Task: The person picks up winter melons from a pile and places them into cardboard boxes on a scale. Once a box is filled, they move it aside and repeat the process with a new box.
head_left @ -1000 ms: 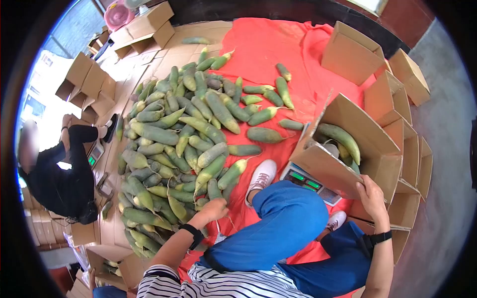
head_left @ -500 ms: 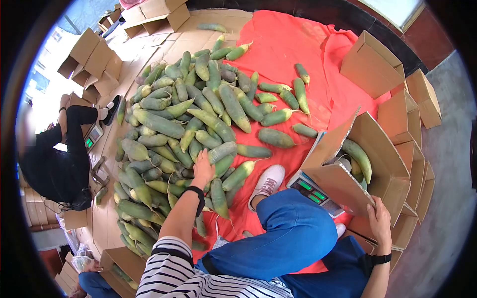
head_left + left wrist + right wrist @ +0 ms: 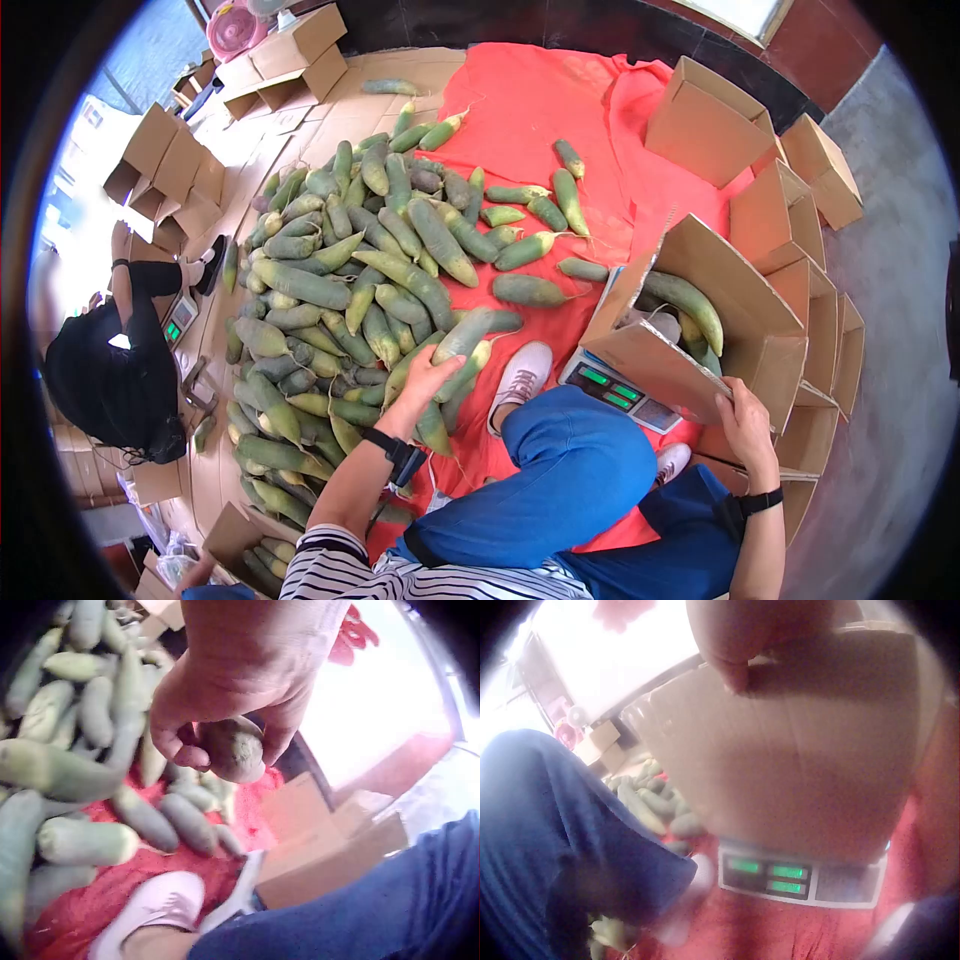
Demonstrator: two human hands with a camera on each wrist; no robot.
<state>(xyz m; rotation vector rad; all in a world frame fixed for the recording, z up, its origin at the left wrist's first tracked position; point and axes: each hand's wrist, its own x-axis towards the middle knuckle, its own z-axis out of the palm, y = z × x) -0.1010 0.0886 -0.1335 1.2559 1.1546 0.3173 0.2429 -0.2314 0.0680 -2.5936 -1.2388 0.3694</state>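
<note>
My left hand (image 3: 430, 378) grips a green radish (image 3: 466, 333) above the near right part of a big radish pile (image 3: 330, 290). In the left wrist view the thumb and fingers curl round this radish (image 3: 236, 750), its blunt end showing. My right hand (image 3: 748, 425) holds the near edge of an open cardboard box (image 3: 650, 345), thumb and fingers on either side of the wall. Inside the box lie several radishes (image 3: 690, 300). The box stands tilted on a digital scale (image 3: 620, 392), whose green displays glow in the right wrist view.
Several cardboard boxes (image 3: 775, 210) stand along the right edge of the red cloth (image 3: 560, 90). Loose radishes (image 3: 530, 291) lie between pile and scale. My bent knee (image 3: 590, 430) and shoe (image 3: 522, 380) are between the hands. Another person (image 3: 110, 370) sits at the left beside a second scale (image 3: 180, 320).
My left hand has moved from beside the pile onto it, then taken hold of a radish and lifted it slightly rightward. The right hand stays on the box edge. The head view has shifted.
</note>
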